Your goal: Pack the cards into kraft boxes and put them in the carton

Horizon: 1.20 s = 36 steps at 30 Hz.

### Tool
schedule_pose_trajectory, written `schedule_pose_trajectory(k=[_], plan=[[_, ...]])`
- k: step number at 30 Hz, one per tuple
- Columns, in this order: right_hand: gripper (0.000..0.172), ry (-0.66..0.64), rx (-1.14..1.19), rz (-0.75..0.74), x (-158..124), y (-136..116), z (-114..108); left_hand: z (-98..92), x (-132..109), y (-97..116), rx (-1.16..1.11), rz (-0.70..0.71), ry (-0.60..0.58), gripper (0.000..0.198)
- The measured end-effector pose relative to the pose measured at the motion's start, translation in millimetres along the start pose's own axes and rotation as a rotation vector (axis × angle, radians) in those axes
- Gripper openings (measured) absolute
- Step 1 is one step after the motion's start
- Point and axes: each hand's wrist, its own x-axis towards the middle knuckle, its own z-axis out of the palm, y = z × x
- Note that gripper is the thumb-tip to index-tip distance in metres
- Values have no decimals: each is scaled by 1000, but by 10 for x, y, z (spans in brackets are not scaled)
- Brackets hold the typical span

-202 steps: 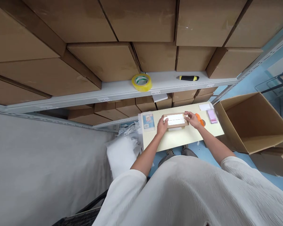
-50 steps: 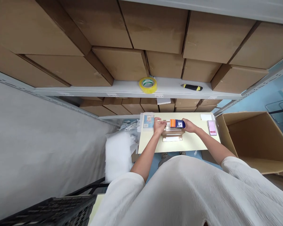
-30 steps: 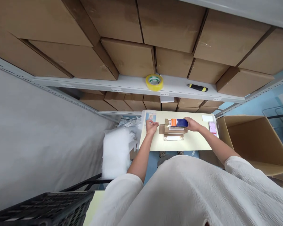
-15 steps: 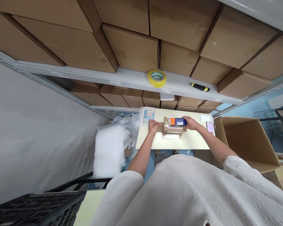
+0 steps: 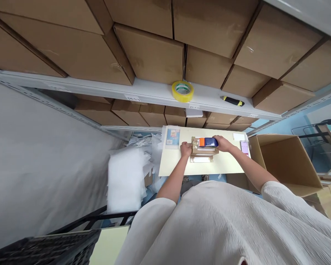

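Note:
A small cardboard box (image 5: 205, 152) lies on the cream tabletop (image 5: 173, 165), in the middle of the head view. My right hand (image 5: 223, 143) is closed round the handle end of a blue and orange tape dispenser (image 5: 210, 142), which lies along the top of the box. At the box's left end, my left hand (image 5: 185, 149) has its fingers curled against the cardboard; the fingertips are partly hidden. A flat brown piece with a white label (image 5: 201, 159) shows at the box's near side.
Stacked cartons (image 5: 150, 55) fill the shelf ahead, with a yellow tape roll (image 5: 182, 91) and a utility knife (image 5: 232, 101) along its edge. A blue printed packet (image 5: 172, 137) and a phone (image 5: 244, 147) lie on the table. White foam sheets (image 5: 126, 178) hang left; a large open carton (image 5: 289, 162) stands right.
My left hand has moved right, in against the box's left end; the brown flap that stuck out there no longer shows. My right hand and the tape dispenser have hardly moved.

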Motion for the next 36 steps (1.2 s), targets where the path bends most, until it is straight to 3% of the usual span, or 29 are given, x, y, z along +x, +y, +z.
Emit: schedule_pose_trajectory(k=[3,9,12,15,17,19,23,29,32,36], plan=[[50,2,4,11,-17,6,10,-63,-62,19,-8,1,5,25],[50,3,14,23,-41,7,14,-191,-242,78,142,20,-239,36],[48,20,54,11,-50,19,36,-223,-283,200,271,215,-305,63],[47,48,107,-13,-63,37,69,-185,-277,375,482,470,-460,107],[48,55,134,-23,-76,44,77,-144,-255,478,626,521,-561,134],[50,42,141,-22,-89,41,63,-117,-226,545,736,505,-624,147],[54,-31,74,11,-98,-5,-12,-112,-177,591,893,476,-654,150],[57,-122,-75,34,-150,-7,-137,-91,-147,615,1026,497,-634,139],[45,-113,-123,65,-306,209,-224,-69,-130,618,1039,493,-616,138],[42,-121,-165,144,-642,682,-362,-45,-107,594,1004,500,-597,138]])
